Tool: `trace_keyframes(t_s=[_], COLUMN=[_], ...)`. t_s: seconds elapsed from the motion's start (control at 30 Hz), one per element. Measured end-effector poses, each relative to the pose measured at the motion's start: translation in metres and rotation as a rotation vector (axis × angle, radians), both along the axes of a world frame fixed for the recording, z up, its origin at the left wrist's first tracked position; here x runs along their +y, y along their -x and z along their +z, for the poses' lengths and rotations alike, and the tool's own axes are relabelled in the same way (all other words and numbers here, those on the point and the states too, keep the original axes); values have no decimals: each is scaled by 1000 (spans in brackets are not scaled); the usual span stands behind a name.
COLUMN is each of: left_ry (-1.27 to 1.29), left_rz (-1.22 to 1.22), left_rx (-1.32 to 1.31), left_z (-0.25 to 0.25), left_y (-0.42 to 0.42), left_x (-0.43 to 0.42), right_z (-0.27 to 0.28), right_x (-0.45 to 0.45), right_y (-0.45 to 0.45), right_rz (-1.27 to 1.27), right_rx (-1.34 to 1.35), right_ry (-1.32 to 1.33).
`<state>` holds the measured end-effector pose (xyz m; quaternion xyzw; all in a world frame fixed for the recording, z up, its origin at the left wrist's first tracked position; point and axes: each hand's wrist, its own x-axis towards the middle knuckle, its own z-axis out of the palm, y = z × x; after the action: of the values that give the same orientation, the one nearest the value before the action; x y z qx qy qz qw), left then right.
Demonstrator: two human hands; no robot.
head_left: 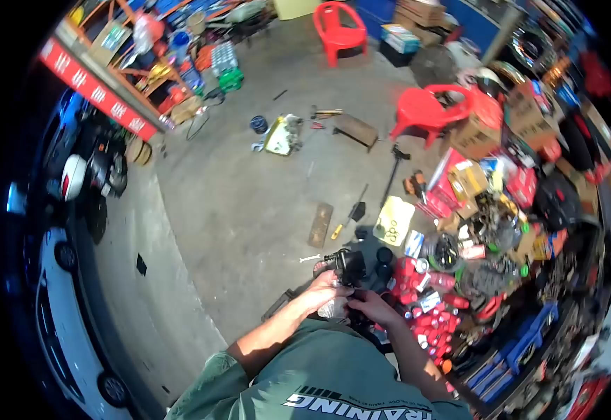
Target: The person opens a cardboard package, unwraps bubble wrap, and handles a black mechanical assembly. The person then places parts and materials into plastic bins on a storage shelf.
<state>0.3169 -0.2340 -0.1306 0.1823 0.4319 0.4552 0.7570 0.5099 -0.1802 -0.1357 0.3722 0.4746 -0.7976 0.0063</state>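
Note:
In front of my body my left hand (321, 288) is closed around a black mechanical part (350, 266), dark and block-like. Something coiled, like a spring, shows at its left side. Close against the lower end of the part is my right hand (371, 305), its fingers bent inward; what they pinch is too small to tell. Whitish cloth-like material (332, 309) shows below my hands. On the floor just beyond lie a wrench (310, 258), a rusty flat plate (320, 225) and a yellow-handled screwdriver (337, 232).
Red bottles (435, 329) crowd the floor at my right, beside a yellow sheet (394, 220) with rings on it. Farther off are a tray (278, 138), a metal stand (356, 131) and red chairs (431, 110). A white car (74, 329) stands left.

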Motion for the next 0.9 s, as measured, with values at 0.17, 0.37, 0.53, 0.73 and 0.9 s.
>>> trace_keyframes(t_s=[0.17,0.37,0.53,0.73,0.9], left_ry=[-19,3,59,78,50], left_rz=[204,391,510,546,517], left_rx=[111,211,302,302,388], left_z=[4,18,22,24,4], left_y=[71,136,170,213,271], left_x=[24,43,73,162,313], right_z=[33,23,-5,-31,-70], right_x=[64,102,153,264,412], right_y=[94,162,181,221,303], right_rz=[312,219,-20,-283,-260], right_rx=[-137,76,90,273,350], right_ry=[-92,40,277,586,490])
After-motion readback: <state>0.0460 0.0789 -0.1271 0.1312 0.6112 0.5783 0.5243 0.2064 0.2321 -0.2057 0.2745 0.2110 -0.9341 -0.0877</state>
